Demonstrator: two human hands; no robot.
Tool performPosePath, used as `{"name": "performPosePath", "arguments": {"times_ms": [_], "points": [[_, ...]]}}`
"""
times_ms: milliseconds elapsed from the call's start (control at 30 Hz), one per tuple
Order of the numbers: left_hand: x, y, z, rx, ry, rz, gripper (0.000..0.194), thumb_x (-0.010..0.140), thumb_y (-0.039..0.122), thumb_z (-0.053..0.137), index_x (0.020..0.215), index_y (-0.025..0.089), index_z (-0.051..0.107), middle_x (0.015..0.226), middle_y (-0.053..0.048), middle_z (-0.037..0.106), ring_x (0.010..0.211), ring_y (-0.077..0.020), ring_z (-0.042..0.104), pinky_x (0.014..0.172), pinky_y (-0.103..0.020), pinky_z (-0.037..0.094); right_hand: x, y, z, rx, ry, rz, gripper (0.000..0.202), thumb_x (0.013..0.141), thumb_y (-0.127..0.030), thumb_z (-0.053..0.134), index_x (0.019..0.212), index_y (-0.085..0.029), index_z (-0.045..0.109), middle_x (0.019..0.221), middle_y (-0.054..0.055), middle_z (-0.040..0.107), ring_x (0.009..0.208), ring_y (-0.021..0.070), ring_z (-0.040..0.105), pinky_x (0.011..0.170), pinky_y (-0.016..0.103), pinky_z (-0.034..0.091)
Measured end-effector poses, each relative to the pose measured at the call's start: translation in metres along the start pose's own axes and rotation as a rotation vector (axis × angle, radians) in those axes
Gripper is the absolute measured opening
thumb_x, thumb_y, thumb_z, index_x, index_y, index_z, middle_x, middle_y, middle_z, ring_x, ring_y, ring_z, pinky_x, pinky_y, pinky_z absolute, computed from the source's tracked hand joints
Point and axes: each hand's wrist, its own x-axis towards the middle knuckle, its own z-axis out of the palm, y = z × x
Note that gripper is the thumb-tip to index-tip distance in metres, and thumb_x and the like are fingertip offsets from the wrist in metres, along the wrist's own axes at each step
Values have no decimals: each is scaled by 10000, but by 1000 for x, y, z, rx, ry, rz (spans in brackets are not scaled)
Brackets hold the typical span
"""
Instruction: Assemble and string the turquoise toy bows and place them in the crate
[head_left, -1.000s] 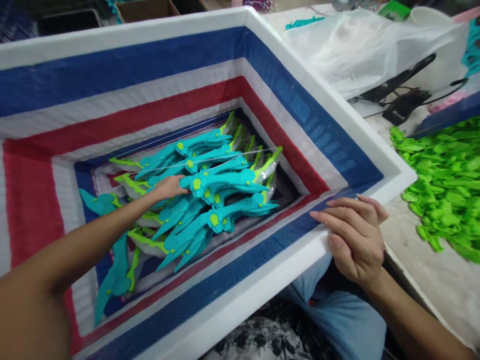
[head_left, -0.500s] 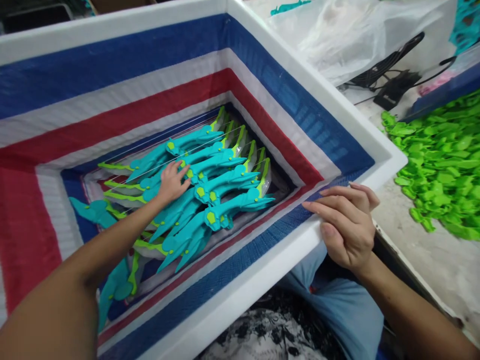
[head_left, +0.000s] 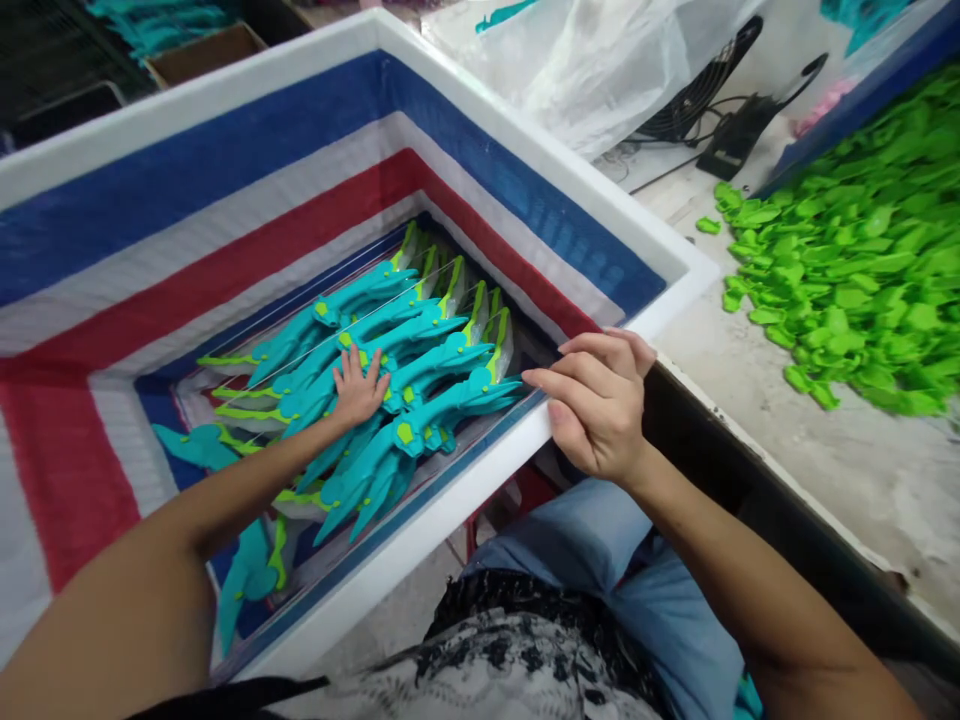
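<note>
My left hand lies with spread fingers on top of several teal toy bows with lime-green parts and thin white strings. They are laid side by side at the bottom of a deep white bin, which has a red, white and blue striped lining. At the bin's near right rim, my right hand has its fingers bent over the edge and holds it. One more teal piece lies apart, closer to the bin's near left side.
Many lime-green parts are heaped on the worktop at the right. Behind the bin are clear plastic sheeting, a black device with cables and a cardboard box.
The bin's near right corner and my right hand now appear further left. My left hand's fingers have spread wider over the bows. More of the lap and the green heap shows.
</note>
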Motion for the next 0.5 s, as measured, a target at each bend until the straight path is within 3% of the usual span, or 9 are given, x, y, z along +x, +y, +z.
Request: {"name": "performPosePath", "arguments": {"times_ms": [133,333,433,500], "points": [[-3,9,-3,7,-26,-68,602,929,506,238,1471,243,221,1559,-170,11,1427,-349,-23,1089,-588,113,-4,2,3,-24,-2,4,312,856,-287,412,1004,-290,686,803,18,611,1015,235,487,1011,491,226],[-8,18,-22,-46,-34,-166,692,884,600,268,1478,255,192,1561,-154,62,1421,-379,12,1058,-645,138,-7,0,-2,-45,-1,-5,290,876,-255,412,1002,-273,673,870,10,621,1016,206,493,1044,447,234],[-33,23,-24,-5,-4,-50,702,885,582,286,1477,214,207,1561,-155,55,1426,-359,8,1073,-629,139,-8,-2,-4,-43,16,-5,282,881,-246,413,998,-263,670,872,10,625,1008,201,502,1052,443,235],[-56,28,-22,42,-65,100,684,882,558,331,1467,214,246,1562,-142,62,1427,-355,0,1084,-621,124,-8,-2,-1,-34,41,-3,280,882,-249,411,982,-261,672,854,12,623,1000,203,503,1053,449,235]]}}
